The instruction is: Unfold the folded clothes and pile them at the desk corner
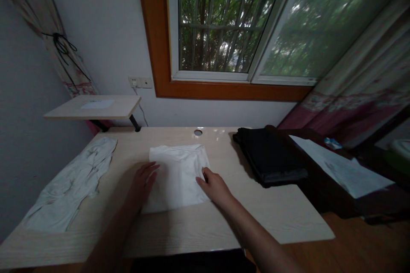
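Observation:
A white cloth (177, 179), folded into a rough rectangle, lies flat in the middle of the desk, with creases along its far edge. My left hand (144, 181) is at its left edge, fingers stretched out over the border and slightly apart. At the right edge, my right hand (215, 182) has thumb and fingers closed on the fabric. Farther left, a crumpled whitish garment (75, 183) is spread along the desk, apart from both hands.
The pale wooden desk (275, 217) carries a folded black stack (270, 153) at right and a raised shelf (121, 108) with a paper at back left. A dark side table with a white sheet (339, 166) adjoins the right. A window is behind.

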`<state>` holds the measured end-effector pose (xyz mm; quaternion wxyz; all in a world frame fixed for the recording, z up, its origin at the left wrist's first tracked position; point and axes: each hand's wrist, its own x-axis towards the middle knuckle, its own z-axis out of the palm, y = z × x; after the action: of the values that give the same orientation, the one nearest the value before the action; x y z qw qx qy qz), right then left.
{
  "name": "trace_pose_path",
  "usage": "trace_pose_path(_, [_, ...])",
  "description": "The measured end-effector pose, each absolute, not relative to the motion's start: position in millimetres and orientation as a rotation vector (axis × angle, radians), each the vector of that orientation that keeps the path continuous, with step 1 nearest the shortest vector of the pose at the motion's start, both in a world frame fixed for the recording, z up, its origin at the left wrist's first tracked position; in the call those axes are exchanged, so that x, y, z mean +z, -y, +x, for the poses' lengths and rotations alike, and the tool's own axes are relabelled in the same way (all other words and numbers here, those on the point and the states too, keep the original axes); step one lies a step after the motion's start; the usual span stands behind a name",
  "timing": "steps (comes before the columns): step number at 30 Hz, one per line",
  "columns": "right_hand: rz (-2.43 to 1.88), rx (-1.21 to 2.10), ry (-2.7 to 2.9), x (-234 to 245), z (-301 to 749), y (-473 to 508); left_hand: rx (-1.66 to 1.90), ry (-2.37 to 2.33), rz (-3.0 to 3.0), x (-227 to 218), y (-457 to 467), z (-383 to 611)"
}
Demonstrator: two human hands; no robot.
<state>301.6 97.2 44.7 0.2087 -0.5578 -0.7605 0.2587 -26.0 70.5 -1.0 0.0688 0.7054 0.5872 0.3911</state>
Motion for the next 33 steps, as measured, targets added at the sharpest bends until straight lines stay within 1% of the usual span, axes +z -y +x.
trace_pose_path(5, [-1.450, 0.745, 2.109, 34.6, 277.9, -73.4, 1.193, -1.761, 2.160, -2.9, -97.5, -25.3])
trace_pose_path(9, [-1.315, 0.735, 2.155, 40.2, 266.2, -56.5, 1.130, -1.691, 2.198, 6.7, -124.4, -26.4])
trace_pose_path(15, [-1.017, 0.656, 2.392, 61.1, 260.6, -42.1, 1.097, -1.526, 2.365, 49.1, -134.0, 6.4])
trace_pose_path(19, [-0.931, 0.657, 2.404, 66.2, 264.1, -42.6, 0.905, -1.578, 2.364, 71.1, -111.1, 45.1])
trace_pose_path(21, [-0.889, 0.692, 2.373, 66.9, 267.9, -45.3, 0.853, -1.632, 2.287, 67.4, -97.3, 58.0])
trace_pose_path(24, [-0.814, 0.806, 2.313, 63.7, 274.7, -53.1, 0.856, -1.652, 2.207, 48.4, -82.5, 64.7])
trace_pose_path(27, [-0.866, 0.906, 2.212, 54.3, 282.2, -64.5, 0.889, -1.694, 2.110, 31.6, -76.2, 59.6])
trace_pose_path(30, [-1.029, 0.865, 2.161, 46.2, 290.7, -73.9, 0.818, -1.814, 1.959, 29.1, -73.0, 49.4])
trace_pose_path(33, [-1.113, 0.778, 2.320, 48.2, 298.2, -77.6, 0.793, -1.873, 1.711, 35.7, -67.9, 39.2])
